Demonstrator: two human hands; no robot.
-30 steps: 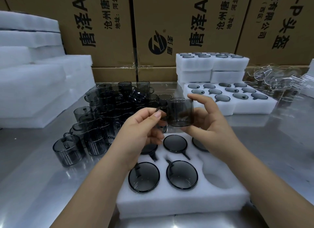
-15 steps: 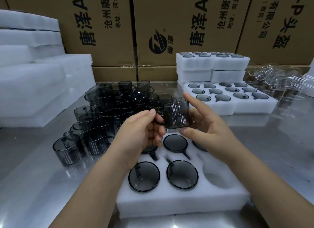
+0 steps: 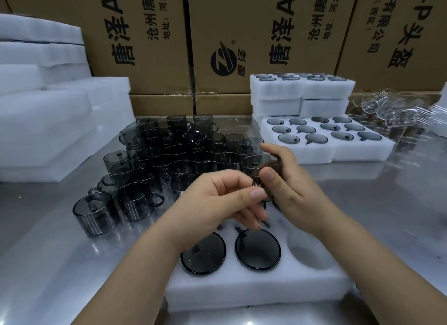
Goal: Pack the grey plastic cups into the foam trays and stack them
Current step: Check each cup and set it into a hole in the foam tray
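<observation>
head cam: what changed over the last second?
The held cup came down a little toward the foam tray and tipped, so its rim now shows as an oval. The left hand dropped with it. Both it and the right hand still hold the cup; tray contents and loose cups unchanged.

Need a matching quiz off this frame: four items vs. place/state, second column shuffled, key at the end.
Items:
1. held cup
2. near foam tray
3. loose grey cups
4. clear cups

Place or state:
a. far right, at the back
b. gripped by the right hand
c. crowded on the table, left of centre
d. front-right pocket empty

Pairs: 1-b, 2-d, 3-c, 4-a.
</observation>
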